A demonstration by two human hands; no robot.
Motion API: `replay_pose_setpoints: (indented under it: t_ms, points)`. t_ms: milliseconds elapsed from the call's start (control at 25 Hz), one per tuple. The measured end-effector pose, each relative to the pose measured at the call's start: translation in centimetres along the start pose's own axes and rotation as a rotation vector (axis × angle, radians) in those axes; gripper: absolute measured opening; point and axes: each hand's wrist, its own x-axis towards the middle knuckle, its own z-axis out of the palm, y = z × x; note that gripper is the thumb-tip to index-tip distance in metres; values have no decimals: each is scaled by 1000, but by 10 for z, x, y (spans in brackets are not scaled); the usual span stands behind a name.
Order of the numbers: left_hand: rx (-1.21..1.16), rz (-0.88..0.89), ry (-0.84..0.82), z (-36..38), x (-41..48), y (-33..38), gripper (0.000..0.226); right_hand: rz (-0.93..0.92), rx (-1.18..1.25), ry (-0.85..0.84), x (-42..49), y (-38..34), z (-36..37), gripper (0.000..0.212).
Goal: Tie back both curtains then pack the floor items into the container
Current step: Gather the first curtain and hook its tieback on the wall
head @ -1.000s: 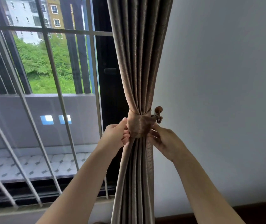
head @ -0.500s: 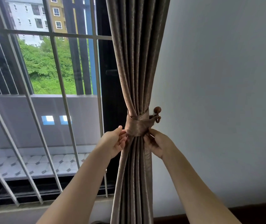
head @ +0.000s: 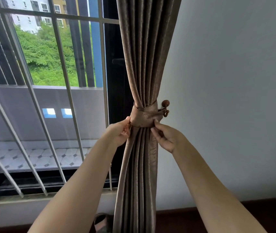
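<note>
A brown-grey curtain [head: 146, 56] hangs gathered in folds beside the window. A matching fabric tieback [head: 144, 117] wraps its waist and loops onto a brown wall hook [head: 165, 107] on the right. My left hand [head: 120, 133] pinches the tieback's lower left edge between thumb and fingers. My right hand [head: 165, 137] pinches its lower right edge, fingers curled just under the band. Below the band the curtain falls straight toward the floor. No container is in view.
A barred window [head: 63, 91] with white slanted bars fills the left, with a balcony and trees outside. A plain white wall [head: 234, 98] lies on the right, with dark skirting [head: 268, 209] below. Something patterned, partly hidden [head: 101, 222], lies on the floor by the curtain's foot.
Both hands have slid down from around the tieback to its lower edge, now pinching it at either side. The band sits smoother around the curtain.
</note>
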Motion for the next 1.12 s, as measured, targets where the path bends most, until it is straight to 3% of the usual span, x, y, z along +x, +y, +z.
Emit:
replay_pose_setpoints:
  t_ms: [80, 200, 360, 520, 600, 680, 760, 960, 1120]
  points:
    - [309, 282, 38, -9, 0, -13, 20, -60, -300, -1, -2, 15, -14, 10]
    - [736, 601, 28, -29, -15, -40, 20, -358, -881, 58, -2, 38, -38, 8]
    - [1238, 936, -119, -42, -15, -54, 50, -564, -1042, -59, 0, 49, -41, 34]
    - [1301, 1035, -115, -50, -6, -46, 40, -743, -1092, -26, 6, 56, -38, 30]
    - [1296, 1087, -35, -55, -5, -41, 29, -821, -1106, 8, 9, 59, -43, 27]
    - [1299, 1099, 58, -60, -4, -35, 16, -957, -1186, 37, 11, 66, -47, 20]
    - [1352, 1111, 33, -62, -3, -33, 12, -1091, -1286, 80, 11, 80, -48, 9]
    - [1377, 1143, -58, -69, -6, -27, 10, -1288, -1422, 445, 10, 100, -26, 15]
    - [1311, 1155, -37, -72, -9, -29, 7, -1087, -1519, 431, 12, 103, -9, 21]
